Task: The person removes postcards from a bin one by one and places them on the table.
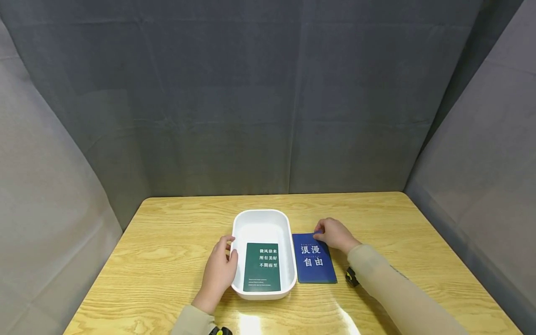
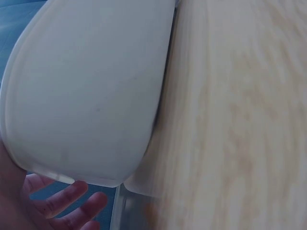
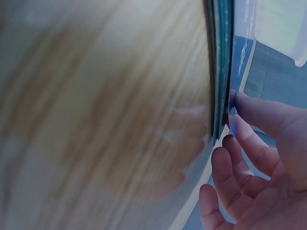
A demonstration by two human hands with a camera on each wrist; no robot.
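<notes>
Head view alone shows whole layout; right wrist view adds blue booklet [image 3: 221,72] edge-on, thumb at its corner. One white tub [image 1: 262,222], two booklets. Tub holds green booklet [image 1: 262,266], lying flat. Blue booklet [image 1: 314,258] flat on desk [image 1: 167,232], just right of tub. Left hand [image 1: 218,272] grips tub's left rim (thumb over edge). Right hand [image 1: 335,234] pinches blue booklet's far corner.

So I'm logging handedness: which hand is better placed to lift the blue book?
Probably right: the right hand already touches the blue book's far corner, while the left hand holds the white tub.
</notes>
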